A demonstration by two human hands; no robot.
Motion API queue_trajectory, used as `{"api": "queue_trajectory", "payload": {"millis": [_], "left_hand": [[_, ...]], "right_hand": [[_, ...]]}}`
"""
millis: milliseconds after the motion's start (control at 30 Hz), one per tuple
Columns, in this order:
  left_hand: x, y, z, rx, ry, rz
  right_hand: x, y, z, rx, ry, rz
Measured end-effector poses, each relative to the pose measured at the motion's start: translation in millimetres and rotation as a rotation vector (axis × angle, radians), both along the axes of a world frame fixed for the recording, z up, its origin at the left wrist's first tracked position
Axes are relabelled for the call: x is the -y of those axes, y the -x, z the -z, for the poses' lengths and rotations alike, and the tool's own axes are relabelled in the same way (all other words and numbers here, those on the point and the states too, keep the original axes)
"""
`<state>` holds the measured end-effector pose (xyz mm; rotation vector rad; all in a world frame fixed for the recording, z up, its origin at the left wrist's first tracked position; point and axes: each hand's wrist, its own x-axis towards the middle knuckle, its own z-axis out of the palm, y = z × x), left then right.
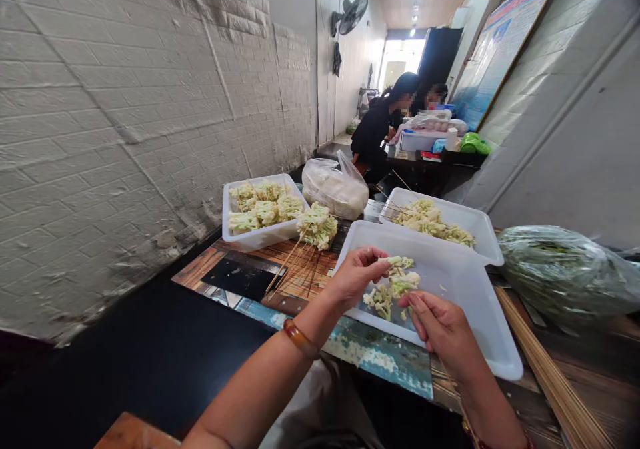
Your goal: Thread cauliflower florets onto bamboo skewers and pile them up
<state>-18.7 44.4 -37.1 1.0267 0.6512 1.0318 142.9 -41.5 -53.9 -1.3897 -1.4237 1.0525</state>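
My left hand (356,272) pinches a pale green cauliflower piece (400,262) over the near white tray (475,316). My right hand (440,326) is closed just below it, fingers curled beside more cauliflower pieces (389,292) lying in that tray; whether it holds a thin skewer I cannot make out. A brown bangle (300,338) sits on my left wrist. Skewered cauliflower (316,226) lies on the table with its sticks fanned toward me.
A white tray of skewered cauliflower (260,210) stands by the brick wall, another tray (440,222) behind. A white plastic bag (336,186), a green-filled bag (565,272) and bamboo skewers (550,376) lie around. A person (380,126) sits at a far table.
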Motion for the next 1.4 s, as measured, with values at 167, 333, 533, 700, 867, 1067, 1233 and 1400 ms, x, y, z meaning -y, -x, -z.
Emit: {"api": "queue_trajectory", "payload": {"millis": [167,333,533,700,867,1067,1233,1400], "left_hand": [[0.5,1.4,-1.4,0.005,-0.023,0.004],[0.2,0.9,-3.9,-0.005,-0.021,0.038],[2.6,-1.4,-1.5,-0.015,0.007,0.12],[2.1,-0.6,0.0,-0.038,0.027,0.144],[-0.4,2.2,-1.1,-0.015,0.031,0.149],[-0.8,-0.8,2.1,-0.053,0.01,0.181],[-2.5,-1.6,4.1,-0.06,0.053,0.054],[-3.2,-1.0,4.8,0.034,0.1,0.083]], "right_hand": [[1.1,3.0,-2.8,0.024,-0.002,0.024],[1.1,3.0,-3.1,0.056,-0.026,0.021],[0.5,3.4,-6.8,0.104,-0.075,0.034],[1.0,4.8,-8.5,0.048,-0.029,0.028],[1.9,4.1,-4.4,-0.085,0.037,0.094],[-2.9,2.6,-1.9,-0.002,0.022,0.002],[-6.1,3.6,-2.1,0.053,0.016,0.037],[-3.8,4.2,0.7,0.065,-0.017,0.133]]}}
